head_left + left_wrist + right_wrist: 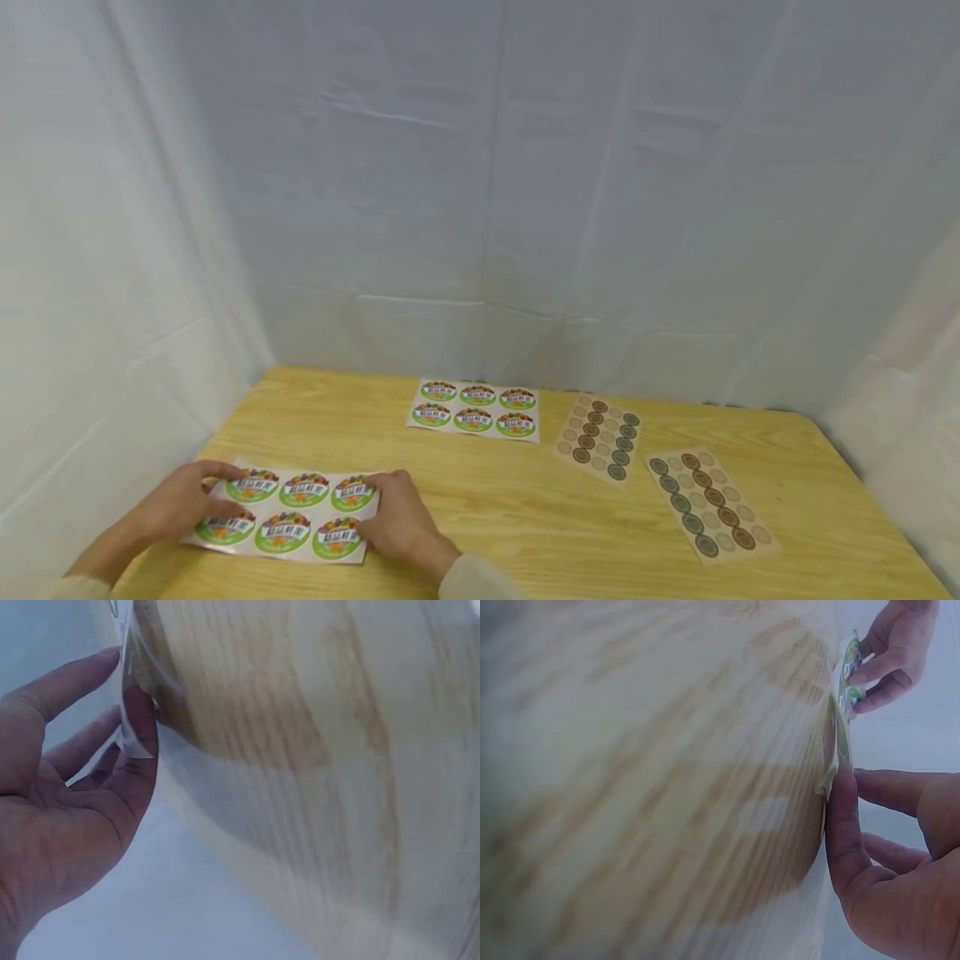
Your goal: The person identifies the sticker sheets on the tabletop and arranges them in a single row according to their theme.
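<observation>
A white sheet of round fruit stickers point(303, 490), green below and colourful on top, lies near the table's front left. My left hand point(178, 502) pinches its left edge, thumb on the printed face. In the left wrist view, fingers point(135, 776) reach under the sheet's curled corner. The sheet's right edge is between the thumb and fingers of my right hand point(405, 518). The right wrist view shows the sheet edge-on at the fingertips, lifted slightly off the wood, with the left hand point(900, 656) at its far end.
A matching fruit sticker sheet point(474, 410) lies at the table's back middle. To its right are two beige sheets of small round stickers, one sheet point(598, 440) farther back, the other sheet point(712, 504) nearer. White curtains point(480, 208) enclose the wooden table point(540, 533) behind and on both sides.
</observation>
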The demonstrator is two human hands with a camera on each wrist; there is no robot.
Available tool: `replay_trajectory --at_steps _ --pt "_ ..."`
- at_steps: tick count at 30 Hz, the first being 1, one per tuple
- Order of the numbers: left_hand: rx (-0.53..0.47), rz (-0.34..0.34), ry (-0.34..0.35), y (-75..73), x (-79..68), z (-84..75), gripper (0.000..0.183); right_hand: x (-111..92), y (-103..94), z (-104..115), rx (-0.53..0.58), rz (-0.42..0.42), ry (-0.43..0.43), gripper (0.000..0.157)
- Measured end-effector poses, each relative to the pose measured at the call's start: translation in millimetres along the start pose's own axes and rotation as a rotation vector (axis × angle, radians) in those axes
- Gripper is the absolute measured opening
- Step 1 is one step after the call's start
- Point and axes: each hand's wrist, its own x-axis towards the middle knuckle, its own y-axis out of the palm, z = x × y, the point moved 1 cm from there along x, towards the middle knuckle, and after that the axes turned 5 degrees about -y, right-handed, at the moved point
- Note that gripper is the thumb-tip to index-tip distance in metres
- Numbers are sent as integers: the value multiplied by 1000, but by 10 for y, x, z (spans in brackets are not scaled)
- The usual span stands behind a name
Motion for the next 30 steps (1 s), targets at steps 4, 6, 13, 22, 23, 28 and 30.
replay_trajectory --at_steps 4,6,13,22,23,28,30 --pt "92 -16 43 -24 -14 -35 61 -20 23 34 -10 -11 -8 51" --pt "119 -19 61 -26 -14 -39 59 -38 34 50 -9 -19 -11 53" --pt "169 -12 72 -46 -1 -38 61 -64 88 95 -10 -15 30 62" --pt "210 -27 93 -50 -39 -49 58 -61 94 130 -91 13 51 65" --pt "216 -30 98 -46 -45 -57 56 -65 93 132 -105 15 48 65" --pt "239 -10 90 -31 -70 -82 55 -76 87 129 -211 18 50 55" --pt "245 2 73 -31 -72 -88 55 -75 80 121 -251 15 53 50"
